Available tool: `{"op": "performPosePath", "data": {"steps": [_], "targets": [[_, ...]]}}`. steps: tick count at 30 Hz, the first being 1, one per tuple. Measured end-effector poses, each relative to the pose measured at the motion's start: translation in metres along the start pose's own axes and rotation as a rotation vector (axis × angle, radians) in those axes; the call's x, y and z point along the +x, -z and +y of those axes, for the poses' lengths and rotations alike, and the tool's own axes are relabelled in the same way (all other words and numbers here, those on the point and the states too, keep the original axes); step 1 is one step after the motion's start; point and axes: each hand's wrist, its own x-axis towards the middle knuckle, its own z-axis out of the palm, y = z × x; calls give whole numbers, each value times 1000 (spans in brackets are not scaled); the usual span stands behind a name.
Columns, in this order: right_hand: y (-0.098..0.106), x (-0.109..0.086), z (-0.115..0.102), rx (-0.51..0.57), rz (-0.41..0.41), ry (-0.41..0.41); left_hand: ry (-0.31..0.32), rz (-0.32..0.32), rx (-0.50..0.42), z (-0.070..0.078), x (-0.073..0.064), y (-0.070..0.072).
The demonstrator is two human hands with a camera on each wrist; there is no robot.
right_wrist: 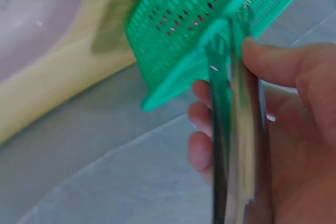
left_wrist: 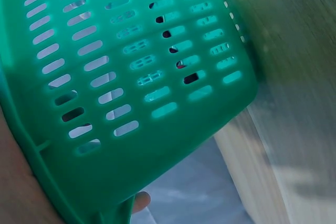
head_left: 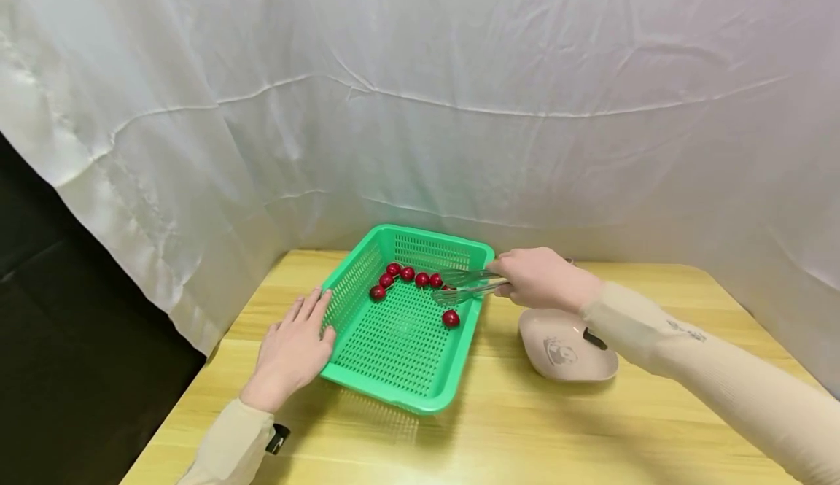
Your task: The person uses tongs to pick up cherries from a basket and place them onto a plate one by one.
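A green perforated plastic basket [head_left: 420, 402] sits on the table with several dark red cherries [head_left: 377, 292] in it, most along its far side. My left hand [head_left: 297, 350] rests at the basket's left rim with fingers extended; in the left wrist view, a fingertip [left_wrist: 141, 201] shows past the rim. My right hand [head_left: 543, 278] grips metal tongs [head_left: 477, 289], which reach over the right rim into the basket. The tong tips are parted, close over cherries at the far right, partly hiding one. Thumb and fingers wrap the tongs [right_wrist: 242, 145] in the right wrist view.
A pale pink dish [head_left: 541, 343] with a printed animal drawing stands right of the basket, partly under my right forearm. The wooden table [head_left: 512, 434] ends at a white curtain [head_left: 420, 149] behind and beside it. Dark material [head_left: 79, 339] lies at the left.
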Motion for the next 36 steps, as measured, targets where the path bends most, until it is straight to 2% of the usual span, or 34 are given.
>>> {"op": "performPosePath", "data": {"steps": [5,13,16,27,31,36], "targets": [[7,18,-6,-9,-120,0,11,4,3,1,-3,0],[12,52,-22,-23,-312,-79,16,-3,-1,0,-4,1],[11,62,-27,-42,-352,-90,15,-6,-1,1,-4,1],[7,71,-38,-98,-330,-58,10,19,7,0,0,1],[5,67,-38,-103,-277,-30,10,17,12,1,0,3],[-5,54,-35,-50,-178,42,4,4,13,0,0,2]]}}
